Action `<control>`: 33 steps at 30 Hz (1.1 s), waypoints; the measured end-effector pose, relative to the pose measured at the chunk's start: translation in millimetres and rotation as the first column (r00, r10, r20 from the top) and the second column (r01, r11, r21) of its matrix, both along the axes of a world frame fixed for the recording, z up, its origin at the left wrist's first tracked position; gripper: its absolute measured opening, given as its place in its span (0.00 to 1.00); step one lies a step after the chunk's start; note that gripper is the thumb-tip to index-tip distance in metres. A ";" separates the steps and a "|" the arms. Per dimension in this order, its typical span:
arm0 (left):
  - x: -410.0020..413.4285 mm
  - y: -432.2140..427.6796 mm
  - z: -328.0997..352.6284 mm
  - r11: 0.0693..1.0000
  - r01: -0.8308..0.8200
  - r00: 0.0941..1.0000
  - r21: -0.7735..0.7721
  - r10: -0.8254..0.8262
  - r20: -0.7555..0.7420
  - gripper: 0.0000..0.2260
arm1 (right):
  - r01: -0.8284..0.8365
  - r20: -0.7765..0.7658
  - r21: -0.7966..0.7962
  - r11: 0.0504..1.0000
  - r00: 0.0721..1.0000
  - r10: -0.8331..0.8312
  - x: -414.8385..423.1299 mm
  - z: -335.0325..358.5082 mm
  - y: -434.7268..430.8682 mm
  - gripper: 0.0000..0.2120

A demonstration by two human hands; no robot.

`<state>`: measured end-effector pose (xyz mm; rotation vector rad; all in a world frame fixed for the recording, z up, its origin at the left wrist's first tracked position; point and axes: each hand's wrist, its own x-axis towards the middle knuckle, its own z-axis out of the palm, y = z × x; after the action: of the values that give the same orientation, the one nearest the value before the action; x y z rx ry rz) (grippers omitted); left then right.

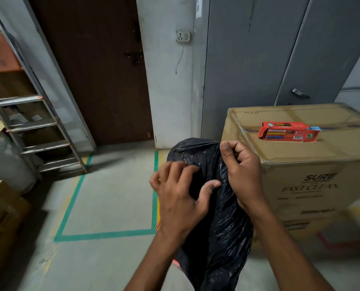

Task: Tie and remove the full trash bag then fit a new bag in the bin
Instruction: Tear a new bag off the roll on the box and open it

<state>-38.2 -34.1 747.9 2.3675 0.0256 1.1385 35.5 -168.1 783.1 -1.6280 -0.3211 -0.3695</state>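
The person holds a black crinkled plastic trash bag (219, 217) up in front of the body, between both hands, above the grey concrete floor (111, 196). The right hand (242, 171) is clenched on the bag's upper edge, fingers curled tight around a gathered fold of plastic. The left hand (177, 198) sits just beside it and lower, its fingers bent and hooked into the plastic, with the thumb pressing the bag from the near side. The bag hangs down between the forearms and out of the bottom of the view.

To the right stands a large brown cardboard box (300, 164), with a small red printed carton (290, 131) lying on top. Behind it is a grey metal cabinet (258, 59). A dark brown door (95, 70) and a metal stepladder (44, 131) are at left, and green tape lines (103, 234) mark the floor.
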 end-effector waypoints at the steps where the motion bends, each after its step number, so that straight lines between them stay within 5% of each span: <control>1: -0.4 -4.4 -3.4 1.000 -0.007 0.999 -0.024 0.006 -0.039 0.19 | -0.012 -0.010 0.016 1.000 1.000 0.012 1.0 -0.4 -0.1 0.14; 7: 12.1 -18.7 -2.3 0.960 0.071 0.992 -0.272 -0.096 -0.082 0.07 | -0.107 -0.104 0.067 0.992 0.988 0.114 0.5 -1.9 4.7 0.16; 16: 29.8 25.3 14.8 0.854 0.329 0.929 -0.403 -0.370 -0.026 0.15 | 0.237 0.247 -0.292 0.926 0.955 -0.167 19.3 0.6 -30.0 0.18; 20: 35.2 21.0 21.6 0.715 0.316 0.924 -0.623 -0.381 0.032 0.19 | 0.270 0.176 -0.378 0.885 0.960 -0.218 19.2 -8.7 -29.4 0.21; 25: 40.3 16.6 20.1 0.646 0.318 0.925 -0.694 -0.373 0.077 0.21 | 0.225 0.408 -0.434 0.872 0.912 -0.033 -11.5 -10.8 -23.8 0.22; 27: 39.3 14.1 22.8 0.611 0.331 0.919 -0.719 -0.381 0.099 0.24 | 0.161 0.396 -0.489 0.857 0.917 0.053 -24.1 -10.1 -14.2 0.22; 31: 34.2 23.2 31.6 0.603 0.347 0.904 -0.718 -0.418 0.086 0.22 | 0.172 0.433 -0.434 0.884 0.900 0.038 -31.1 -4.3 -7.1 0.06; 33: 33.2 34.6 37.2 0.629 0.336 0.909 -0.701 -0.412 0.066 0.20 | 0.121 0.385 -0.419 0.900 0.921 0.055 -30.1 0.7 -13.2 0.07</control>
<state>-4.9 0.5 785.2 1.6215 -0.0030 0.6317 5.5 -181.3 783.9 -1.9987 -0.7207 -0.6902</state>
